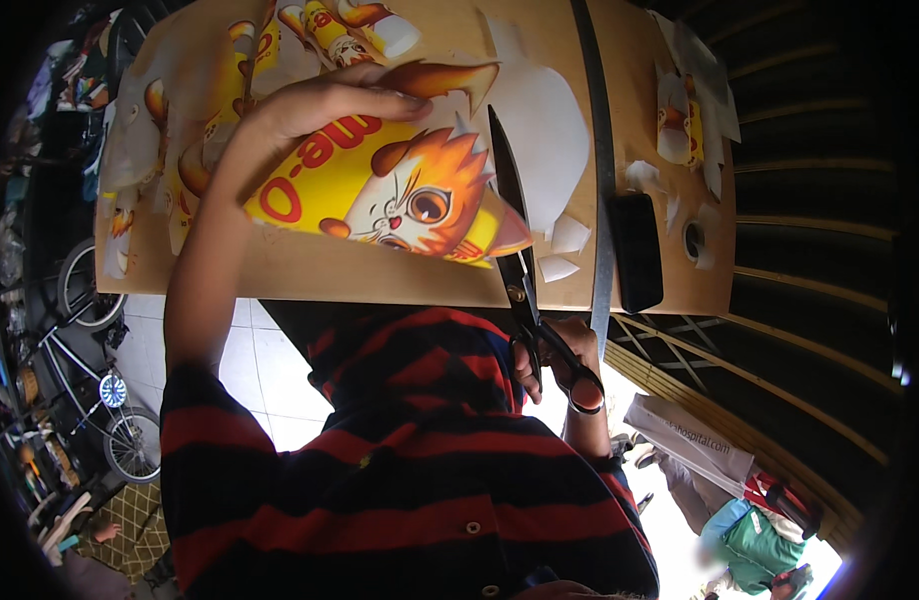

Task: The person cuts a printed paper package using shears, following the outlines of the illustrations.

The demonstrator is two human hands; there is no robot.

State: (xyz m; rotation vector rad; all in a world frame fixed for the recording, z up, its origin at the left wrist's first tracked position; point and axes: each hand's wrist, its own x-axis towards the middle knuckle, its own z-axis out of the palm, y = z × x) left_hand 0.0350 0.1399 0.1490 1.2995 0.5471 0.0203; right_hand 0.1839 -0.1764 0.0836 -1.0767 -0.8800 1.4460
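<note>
My left hand (345,102) is closed over the upper edge of a printed cat cutout (420,195), thumb on its face. Orange, white and yellow, the sheet is held tilted above the near part of the table. Black scissors (518,290) are in my right hand (570,350), whose fingers are in the handle loops at the table's near edge. Their blades point away from me, parted, along the right side of the cat's head. The cutout partly hides the lower blade, so I cannot tell whether they touch the paper.
Behind my left hand lie more printed cutouts (340,30) on the wooden table (360,275). White paper scraps (570,236) sit right of the scissors, beside a long metal ruler (598,150). Farther right are a black phone (637,250) and a tape roll (694,240). A bicycle (110,390) stands left.
</note>
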